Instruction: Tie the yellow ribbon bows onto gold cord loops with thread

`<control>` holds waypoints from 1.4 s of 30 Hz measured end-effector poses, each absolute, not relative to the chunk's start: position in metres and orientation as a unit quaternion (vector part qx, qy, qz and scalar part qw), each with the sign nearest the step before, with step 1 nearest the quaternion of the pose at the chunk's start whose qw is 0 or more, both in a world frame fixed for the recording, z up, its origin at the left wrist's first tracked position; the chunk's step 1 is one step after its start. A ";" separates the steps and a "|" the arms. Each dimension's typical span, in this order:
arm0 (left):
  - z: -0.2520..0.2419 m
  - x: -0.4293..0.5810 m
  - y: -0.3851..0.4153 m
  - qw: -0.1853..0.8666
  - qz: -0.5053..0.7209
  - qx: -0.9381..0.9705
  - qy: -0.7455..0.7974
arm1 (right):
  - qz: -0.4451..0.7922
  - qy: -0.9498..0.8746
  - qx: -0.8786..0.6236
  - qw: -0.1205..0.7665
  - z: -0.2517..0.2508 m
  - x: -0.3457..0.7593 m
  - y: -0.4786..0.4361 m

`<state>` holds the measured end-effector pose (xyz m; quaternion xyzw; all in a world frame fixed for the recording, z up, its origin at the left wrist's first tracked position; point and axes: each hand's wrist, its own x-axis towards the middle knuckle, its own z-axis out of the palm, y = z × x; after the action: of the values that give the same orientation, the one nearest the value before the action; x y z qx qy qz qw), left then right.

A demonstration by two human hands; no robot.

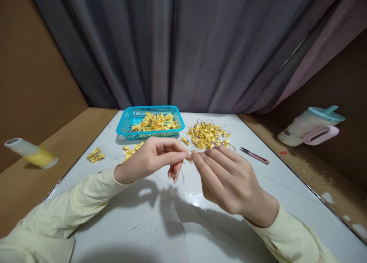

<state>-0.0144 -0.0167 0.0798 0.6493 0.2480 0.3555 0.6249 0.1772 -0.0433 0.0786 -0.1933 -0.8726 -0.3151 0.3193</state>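
My left hand (pixel 156 156) and my right hand (pixel 229 177) meet fingertip to fingertip above the middle of the table. Both are closed in a pinch. A thin cord (pixel 182 176) hangs below the left fingertips; whatever else lies between the fingers is hidden. Just beyond the right hand is a heap of yellow bows (pixel 205 135) with thin cord loops and small silvery beads. Behind my left wrist sits a smaller pile of yellow bows (pixel 132 151), partly covered by the hand. To its left is a small yellow bundle (pixel 95 155).
A blue plastic basket (pixel 122 127) with yellow bows stands at the back of the white table (pixel 120 224). Thread snips (pixel 255 155) lie right of my right hand. Beyond the table edges are a handled tumbler (pixel 295 127) at right and a yellow-and-clear cup (pixel 34 154) at left.
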 end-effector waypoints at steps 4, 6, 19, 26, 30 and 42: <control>0.079 -0.014 -0.017 0.624 0.358 0.649 0.249 | -0.317 -0.873 -0.193 0.318 0.079 0.177 -0.043; 0.079 -0.014 -0.017 0.623 0.359 0.649 0.249 | -0.322 -0.872 -0.196 0.313 0.079 0.176 -0.043; 0.077 -0.015 -0.016 0.628 0.348 0.654 0.238 | -0.316 -0.874 -0.193 0.313 0.079 0.176 -0.043; 0.076 -0.014 -0.017 0.622 0.342 0.662 0.241 | -0.315 -0.880 -0.182 0.305 0.081 0.178 -0.045; 0.076 -0.012 -0.016 0.617 0.342 0.664 0.248 | -0.307 -0.884 -0.178 0.304 0.083 0.178 -0.046; 0.073 -0.012 -0.018 0.582 0.348 0.680 0.280 | -0.283 -0.898 -0.150 0.300 0.081 0.173 -0.047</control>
<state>-0.0120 -0.0178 0.0731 0.6796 0.2803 0.3478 0.5819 0.1734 -0.0466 0.0813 -0.1503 -0.8984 -0.2831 0.3001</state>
